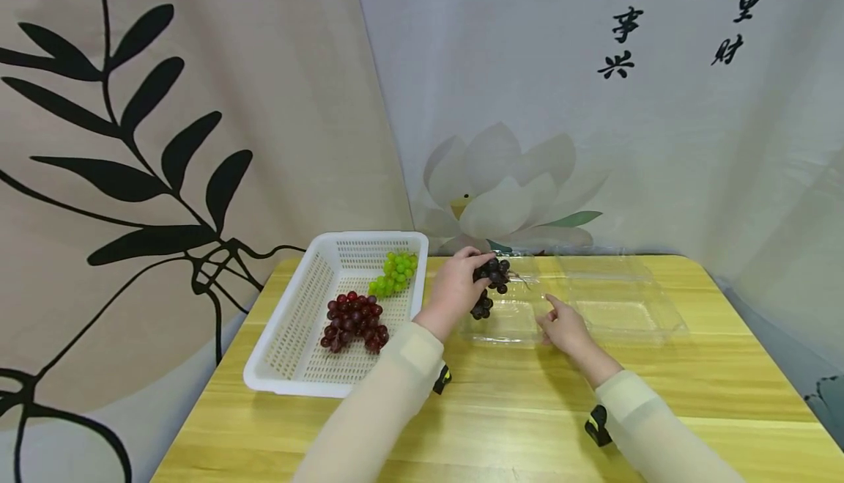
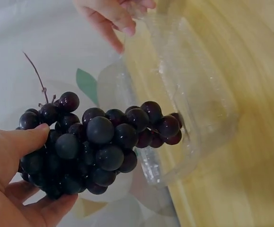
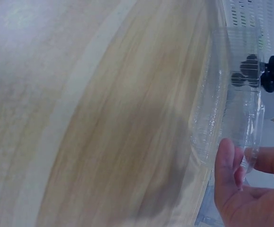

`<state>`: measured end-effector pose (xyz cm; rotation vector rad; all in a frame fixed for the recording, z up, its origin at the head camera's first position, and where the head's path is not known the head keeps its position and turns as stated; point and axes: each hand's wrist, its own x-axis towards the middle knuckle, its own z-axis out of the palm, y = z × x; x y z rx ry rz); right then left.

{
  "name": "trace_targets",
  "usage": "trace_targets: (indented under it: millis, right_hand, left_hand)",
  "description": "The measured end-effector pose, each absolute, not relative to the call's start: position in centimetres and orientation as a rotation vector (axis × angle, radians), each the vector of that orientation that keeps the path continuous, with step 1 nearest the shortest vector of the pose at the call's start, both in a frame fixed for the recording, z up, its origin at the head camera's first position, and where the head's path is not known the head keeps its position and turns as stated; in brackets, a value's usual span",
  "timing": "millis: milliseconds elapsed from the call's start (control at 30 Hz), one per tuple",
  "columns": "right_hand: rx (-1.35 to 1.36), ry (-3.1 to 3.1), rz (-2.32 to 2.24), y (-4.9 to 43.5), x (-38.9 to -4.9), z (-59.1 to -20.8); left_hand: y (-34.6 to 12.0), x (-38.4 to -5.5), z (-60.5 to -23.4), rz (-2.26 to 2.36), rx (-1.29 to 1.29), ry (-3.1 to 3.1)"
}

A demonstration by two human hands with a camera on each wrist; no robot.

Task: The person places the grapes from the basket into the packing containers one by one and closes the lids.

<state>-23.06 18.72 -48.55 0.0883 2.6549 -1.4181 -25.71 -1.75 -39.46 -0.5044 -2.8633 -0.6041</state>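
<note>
A bunch of dark, nearly black grapes (image 1: 496,274) is in my left hand (image 1: 455,289). In the left wrist view, thumb and fingers grip one end of the bunch (image 2: 99,146), while its far end hangs over a clear plastic box (image 2: 198,109). A thin stem sticks out from the grapes. My right hand (image 1: 565,327) is at the side of that clear box (image 1: 511,333). The right wrist view has the thumb and fingers of this hand (image 3: 245,194) pinching the edge of the box (image 3: 210,109).
On the left of the wooden table (image 1: 501,424) stands a white slotted basket (image 1: 283,336). It holds a bunch of red grapes (image 1: 354,320) and a bunch of green grapes (image 1: 395,272). A clear plastic lid or tray (image 1: 623,316) lies to the right. Printed cloth hangs behind.
</note>
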Motion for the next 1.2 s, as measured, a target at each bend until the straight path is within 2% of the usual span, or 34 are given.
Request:
trace_targets:
  millis: [400,867,1200]
  right_hand:
    - [0.103,2.628,-1.435,18.8,-23.5,-48.9]
    - [0.092,2.646,-1.395,18.8,-23.4,-48.9]
    - [0.091,2.632,-1.448,18.9,-23.3,-48.9]
  left_hand:
    - [-0.6,-25.9,-41.1,-0.551,-0.480,-2.911]
    - [1.7,-26.0,-43.6,-0.262,-0.470,-2.932]
    - [2.1,-25.7,-44.7,-0.333,-0.466,-2.916]
